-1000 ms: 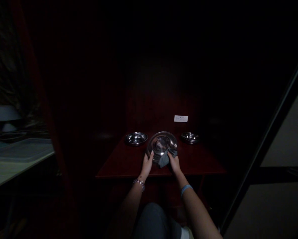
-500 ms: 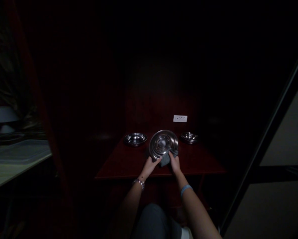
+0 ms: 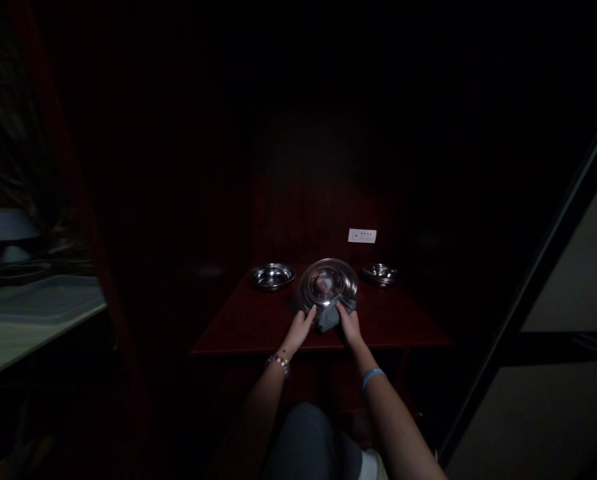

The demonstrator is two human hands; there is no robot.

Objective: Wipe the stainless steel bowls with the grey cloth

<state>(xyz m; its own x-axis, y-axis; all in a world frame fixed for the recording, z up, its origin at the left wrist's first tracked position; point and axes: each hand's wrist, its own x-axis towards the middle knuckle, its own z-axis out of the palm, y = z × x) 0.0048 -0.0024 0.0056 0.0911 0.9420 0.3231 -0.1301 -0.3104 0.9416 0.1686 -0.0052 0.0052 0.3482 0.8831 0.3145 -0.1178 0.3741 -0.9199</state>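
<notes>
A round, shiny steel plate is held up over the dark red table, tilted so that its broad face shows. My left hand grips its lower left rim, thumb on the near side and fingers hidden behind. At the lower right rim, my right hand pinches a grey cloth against the plate. The cloth hangs below the rim between both hands. Slight blur covers the plate's edge.
On the red table, one steel dish stands at the left and more steel dishes at the right. A white socket is on the back wall. Far left, a plastic lid or tray lies on a pale desk.
The plate has shifted slightly in my hands, and my left thumb now points more upward along the rim. My right hand stays on the cloth at the lower right. The view has tilted slightly.
</notes>
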